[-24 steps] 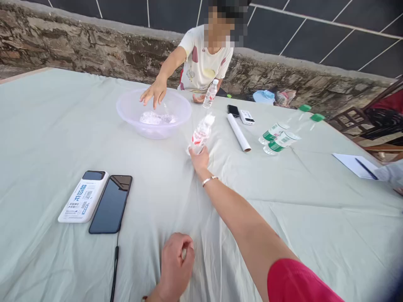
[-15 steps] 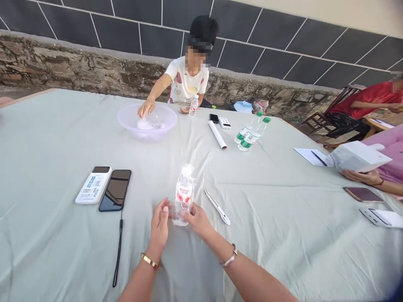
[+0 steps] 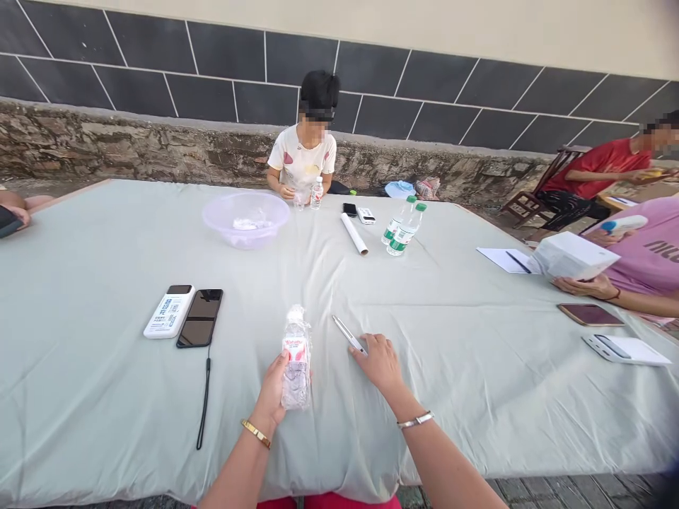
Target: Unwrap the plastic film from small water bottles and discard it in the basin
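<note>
The left hand [image 3: 274, 390] has its grip clamped on a crinkled clear water bottle [image 3: 296, 358], held upright above the near edge of the cloth-covered worktop [image 3: 106, 297]. Just right of the bottle, the right hand [image 3: 380, 362] rests palm-down with fingers spread, empty, its fingertips touching a white pen [image 3: 349, 335]. A phone [image 3: 200, 317] lies well left of the bottle.

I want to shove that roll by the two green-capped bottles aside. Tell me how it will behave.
The white roll is a long cylinder lying flat on the cloth, so a sideways push would probably send it rolling. It looks like rolled paper or a tube, likely light for its length. The wrinkled cloth may stop it early, or the bottles beside it might.
</note>
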Action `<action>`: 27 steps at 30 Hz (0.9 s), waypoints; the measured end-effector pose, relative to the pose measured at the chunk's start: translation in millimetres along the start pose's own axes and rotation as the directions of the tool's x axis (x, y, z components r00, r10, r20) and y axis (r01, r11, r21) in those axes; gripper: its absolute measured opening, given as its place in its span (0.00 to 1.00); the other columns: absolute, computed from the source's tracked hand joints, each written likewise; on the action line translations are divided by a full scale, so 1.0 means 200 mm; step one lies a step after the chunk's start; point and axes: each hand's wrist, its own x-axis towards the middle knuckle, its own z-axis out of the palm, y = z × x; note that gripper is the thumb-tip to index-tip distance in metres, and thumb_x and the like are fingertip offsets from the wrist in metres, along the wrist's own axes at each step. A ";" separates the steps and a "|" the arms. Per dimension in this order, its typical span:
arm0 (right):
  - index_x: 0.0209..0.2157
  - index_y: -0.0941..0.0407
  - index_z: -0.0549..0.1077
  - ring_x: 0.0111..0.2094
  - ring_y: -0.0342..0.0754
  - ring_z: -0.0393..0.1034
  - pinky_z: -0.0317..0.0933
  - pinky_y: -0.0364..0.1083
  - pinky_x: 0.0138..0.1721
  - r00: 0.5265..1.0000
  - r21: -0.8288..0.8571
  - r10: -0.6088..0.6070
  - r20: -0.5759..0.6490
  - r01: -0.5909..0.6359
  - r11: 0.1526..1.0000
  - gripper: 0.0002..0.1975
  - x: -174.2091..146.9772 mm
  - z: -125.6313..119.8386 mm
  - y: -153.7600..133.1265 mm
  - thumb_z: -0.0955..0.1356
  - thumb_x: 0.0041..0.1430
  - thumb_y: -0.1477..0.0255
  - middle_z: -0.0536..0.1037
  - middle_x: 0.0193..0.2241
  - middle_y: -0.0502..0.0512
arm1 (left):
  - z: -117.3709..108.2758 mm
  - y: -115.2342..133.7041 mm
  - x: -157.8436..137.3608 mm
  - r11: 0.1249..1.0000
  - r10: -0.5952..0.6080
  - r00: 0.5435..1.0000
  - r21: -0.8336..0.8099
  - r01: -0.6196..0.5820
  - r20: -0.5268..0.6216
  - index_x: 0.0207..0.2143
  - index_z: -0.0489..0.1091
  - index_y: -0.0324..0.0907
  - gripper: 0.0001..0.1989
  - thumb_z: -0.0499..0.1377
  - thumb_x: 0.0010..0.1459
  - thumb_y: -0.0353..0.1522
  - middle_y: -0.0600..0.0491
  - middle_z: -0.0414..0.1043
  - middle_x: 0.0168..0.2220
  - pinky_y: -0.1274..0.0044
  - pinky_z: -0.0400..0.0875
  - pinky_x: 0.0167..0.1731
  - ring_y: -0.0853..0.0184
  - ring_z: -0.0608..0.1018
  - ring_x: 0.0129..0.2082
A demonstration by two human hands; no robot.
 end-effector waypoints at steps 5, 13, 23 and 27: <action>0.39 0.57 0.70 0.37 0.52 0.70 0.59 0.47 0.36 0.998 0.077 -0.035 0.059 0.031 0.997 0.10 -0.03 0.03 0.02 0.59 0.63 0.69 0.75 0.34 0.59 | -0.02 0.04 -0.01 0.991 -0.090 0.996 -0.097 0.090 -0.003 0.43 0.71 0.37 0.20 0.59 0.56 0.44 0.46 0.78 0.32 0.72 0.75 0.33 0.61 0.81 0.30; 0.37 0.53 0.68 0.27 0.47 0.67 0.55 0.43 0.28 0.971 0.349 -0.233 0.046 0.203 0.915 0.10 -0.08 -0.17 -0.22 0.58 0.63 0.66 0.73 0.26 0.51 | -0.03 0.05 0.01 0.985 -0.110 0.993 -0.135 0.103 -0.046 0.48 0.67 0.37 0.20 0.54 0.61 0.42 0.48 0.78 0.33 0.70 0.76 0.33 0.60 0.81 0.29; 0.35 0.55 0.75 0.28 0.43 0.63 0.57 0.42 0.29 0.694 0.724 -0.563 0.448 0.088 0.684 0.12 -0.20 -0.32 -0.01 0.66 0.56 0.61 0.73 0.27 0.48 | -0.09 0.05 0.04 0.964 -0.076 0.997 -0.253 0.075 0.005 0.44 0.70 0.39 0.19 0.57 0.57 0.44 0.47 0.78 0.32 0.71 0.76 0.34 0.60 0.81 0.32; 0.36 0.55 0.74 0.35 0.49 0.68 0.61 0.46 0.37 0.970 0.642 -0.185 0.161 0.039 0.765 0.14 -0.12 -0.12 -0.01 0.62 0.58 0.62 0.76 0.33 0.52 | -0.09 0.05 0.03 0.969 -0.080 0.997 -0.236 0.078 0.000 0.42 0.72 0.38 0.19 0.58 0.57 0.43 0.46 0.79 0.32 0.74 0.75 0.31 0.63 0.81 0.29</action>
